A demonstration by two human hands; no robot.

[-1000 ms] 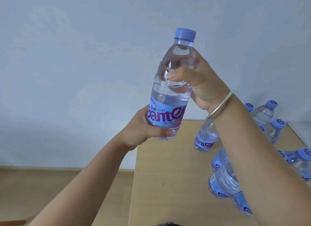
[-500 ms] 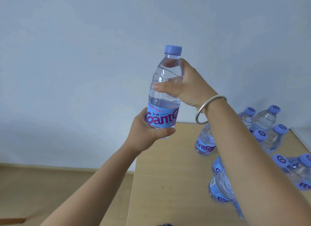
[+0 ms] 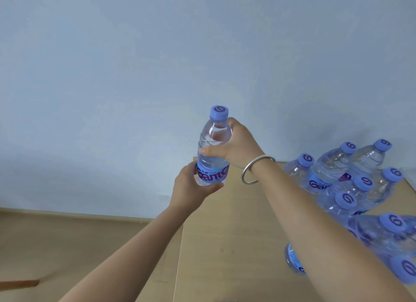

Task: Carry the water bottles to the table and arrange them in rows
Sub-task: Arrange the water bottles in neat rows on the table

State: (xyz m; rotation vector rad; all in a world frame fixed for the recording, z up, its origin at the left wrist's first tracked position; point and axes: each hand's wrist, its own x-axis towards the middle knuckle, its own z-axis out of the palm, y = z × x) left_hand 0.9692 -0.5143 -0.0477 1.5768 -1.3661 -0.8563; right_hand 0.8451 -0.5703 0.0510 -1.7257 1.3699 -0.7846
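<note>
A clear water bottle point(image 3: 213, 148) with a blue cap and a blue label is held upright above the far left corner of the wooden table point(image 3: 236, 245). My left hand point(image 3: 191, 189) grips its base around the label. My right hand point(image 3: 238, 144), with a silver bangle on the wrist, grips its upper body below the cap. Several more bottles point(image 3: 351, 189) of the same kind stand grouped on the right side of the table, partly hidden by my right forearm.
A pale wall rises behind the table. The table's left edge point(image 3: 180, 245) runs down the middle of the view, with wooden floor point(image 3: 78, 245) to its left. Bare tabletop lies between the held bottle and the group.
Both hands have brought the bottle down and away from me toward the table's far left corner. The view has tilted down, so more of the standing bottles show.
</note>
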